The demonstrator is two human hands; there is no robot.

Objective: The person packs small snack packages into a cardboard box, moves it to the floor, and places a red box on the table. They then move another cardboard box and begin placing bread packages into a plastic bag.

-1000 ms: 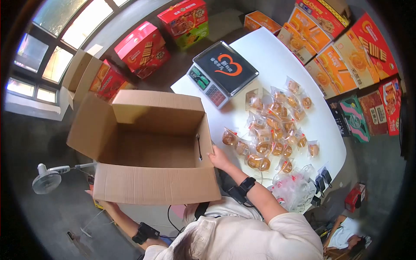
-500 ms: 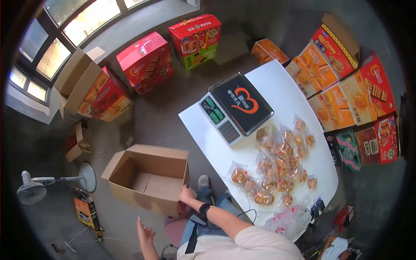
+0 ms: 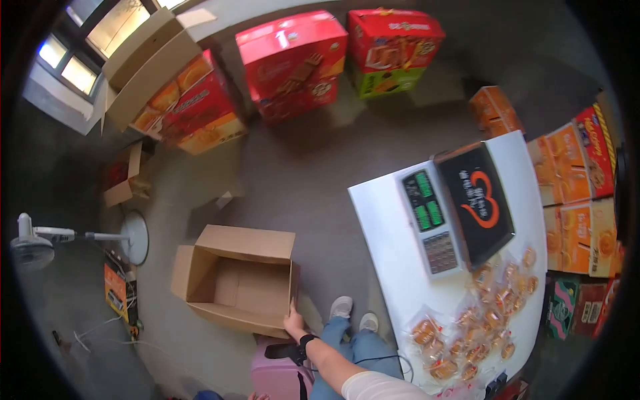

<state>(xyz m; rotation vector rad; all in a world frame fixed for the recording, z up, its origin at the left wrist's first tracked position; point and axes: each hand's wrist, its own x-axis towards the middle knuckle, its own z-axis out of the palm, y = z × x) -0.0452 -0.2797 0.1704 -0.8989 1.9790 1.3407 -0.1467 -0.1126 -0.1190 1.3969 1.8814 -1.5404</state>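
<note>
An open, empty cardboard box (image 3: 243, 283) with its flaps raised stands at lower left of centre. My right hand (image 3: 293, 323), with a black band on its wrist, is closed on the box's right edge. At the bottom edge of the view, beside a pink seat (image 3: 277, 373), only a sliver of my left hand (image 3: 259, 397) shows; its fingers are mostly cut off. To the right, a white table (image 3: 380, 220) bears a scale (image 3: 433, 220) with a lit green display and a black tray. Several clear-wrapped buns (image 3: 480, 327) lie loosely near the scale.
Red snack boxes (image 3: 290, 73) stand on the floor at the top, near an open carton (image 3: 153, 67). A white fan (image 3: 135, 237) is at the left, with cables (image 3: 100, 327) below it. Orange boxes (image 3: 573, 227) are stacked beyond the table's right side.
The view has shifted, so the table and scale appear farther right. My left hand has dropped from beside the box to the bottom edge. My right hand still holds the box.
</note>
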